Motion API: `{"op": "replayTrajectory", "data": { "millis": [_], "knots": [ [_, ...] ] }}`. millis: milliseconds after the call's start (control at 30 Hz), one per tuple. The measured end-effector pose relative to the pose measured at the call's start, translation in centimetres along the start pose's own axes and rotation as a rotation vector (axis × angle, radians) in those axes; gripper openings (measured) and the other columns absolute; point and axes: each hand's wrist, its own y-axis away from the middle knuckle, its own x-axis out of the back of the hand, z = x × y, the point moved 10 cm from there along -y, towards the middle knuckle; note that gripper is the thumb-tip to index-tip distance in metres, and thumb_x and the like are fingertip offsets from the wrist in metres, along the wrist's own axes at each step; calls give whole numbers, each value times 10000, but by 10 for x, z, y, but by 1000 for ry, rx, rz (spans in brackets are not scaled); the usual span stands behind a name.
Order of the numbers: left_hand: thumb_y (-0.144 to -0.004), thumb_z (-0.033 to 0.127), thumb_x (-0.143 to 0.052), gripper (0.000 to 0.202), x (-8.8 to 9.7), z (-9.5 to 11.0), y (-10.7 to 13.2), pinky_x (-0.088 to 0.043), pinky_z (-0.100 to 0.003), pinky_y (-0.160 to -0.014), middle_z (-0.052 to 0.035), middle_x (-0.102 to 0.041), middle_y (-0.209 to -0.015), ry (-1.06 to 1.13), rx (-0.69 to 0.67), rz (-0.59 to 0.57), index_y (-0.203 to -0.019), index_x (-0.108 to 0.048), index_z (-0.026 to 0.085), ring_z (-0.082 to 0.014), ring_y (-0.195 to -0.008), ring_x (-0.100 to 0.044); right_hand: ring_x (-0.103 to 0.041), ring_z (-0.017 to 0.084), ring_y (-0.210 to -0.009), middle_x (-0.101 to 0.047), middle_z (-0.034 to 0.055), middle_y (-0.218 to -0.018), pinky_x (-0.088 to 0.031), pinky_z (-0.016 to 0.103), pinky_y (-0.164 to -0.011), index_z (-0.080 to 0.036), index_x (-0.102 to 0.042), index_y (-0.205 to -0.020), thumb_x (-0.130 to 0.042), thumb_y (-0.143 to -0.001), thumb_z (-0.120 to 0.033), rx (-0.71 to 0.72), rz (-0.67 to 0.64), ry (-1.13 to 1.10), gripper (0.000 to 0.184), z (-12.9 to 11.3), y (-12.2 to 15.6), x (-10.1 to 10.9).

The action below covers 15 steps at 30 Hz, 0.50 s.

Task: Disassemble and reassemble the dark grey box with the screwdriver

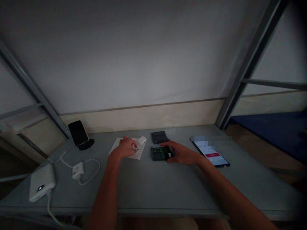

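My left hand rests on a white sheet of paper in the middle of the grey table, its fingers curled in a pinch over a small dark item that I cannot make out. A small white case lies just beyond its fingertips. My right hand grips the right end of an open dark box holding a green circuit board. The box's dark cover sits just behind it.
A lit phone lies flat at the right. A dark phone on a round stand is at the back left. A white power bank and a white charger with cable lie at the left. Metal frame bars rise at both sides.
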Motion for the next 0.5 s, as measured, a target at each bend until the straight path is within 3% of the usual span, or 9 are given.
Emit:
{"op": "replayTrajectory", "data": {
  "millis": [233, 367, 500],
  "knots": [
    [-814, 260, -653, 123, -5, 8, -4, -390, -413, -977, -65, -684, -901, -18, -22, -18, -862, -766, 254, -286, -1062, -557, -563, 301, -1246, -576, 85, -1394, -407, 454, -1090, -259, -525, -1413, -822, -676, -283, 7, -33, -24, 796, -5, 1, -4],
    [-852, 252, -589, 162, -6, 9, -4, -396, -425, -972, -75, -700, -927, -21, -40, -14, -850, -749, 226, -290, -1059, -558, -610, 273, -1153, -589, 86, -1383, -466, 427, -1023, -273, -486, -1447, -778, -748, -372, -19, -48, -36, 764, -5, 5, 1],
    [-851, 239, -559, 173, -5, 11, -5, -409, -404, -973, -98, -713, -992, -12, -32, 10, -852, -726, 196, -293, -1092, -568, -626, 204, -1010, -604, 86, -1359, -509, 378, -946, -262, -395, -1488, -661, -855, -407, -17, 75, -93, 701, -3, 6, 20]
  ]
}}
